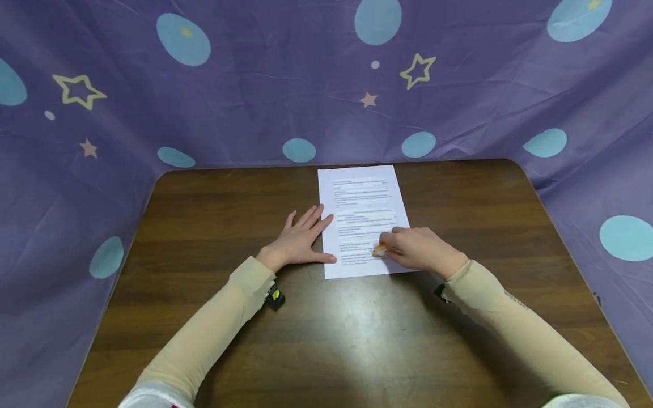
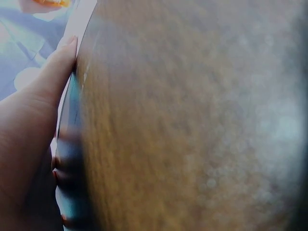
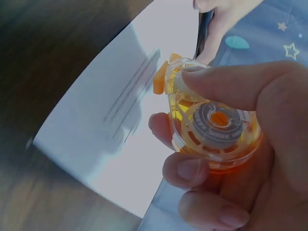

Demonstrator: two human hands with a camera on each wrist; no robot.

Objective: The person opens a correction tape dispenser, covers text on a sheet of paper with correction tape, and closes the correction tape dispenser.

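A sheet of printed paper [image 1: 361, 174] lies on the brown wooden table, with white gaps among its lines of text. My left hand [image 1: 297, 242] rests with spread fingers over the sheet's left edge; its thumb [image 2: 50, 77] shows in the left wrist view. Near the lower right of the text, my right hand [image 1: 420, 248] grips a correction tape dispenser [image 3: 216, 122], clear with orange parts and a grey reel inside. The thumb lies on one side of it and curled fingers on the other. In the head view the hand partly covers the dispenser, and whether its tip touches the paper cannot be told.
The wooden table [image 1: 347, 340] extends around the sheet on both sides and toward me. A purple curtain [image 1: 285, 85] with stars and blue ovals hangs behind the table's far edge and along its sides. A small dark device [image 1: 275, 297] sits at my left wrist.
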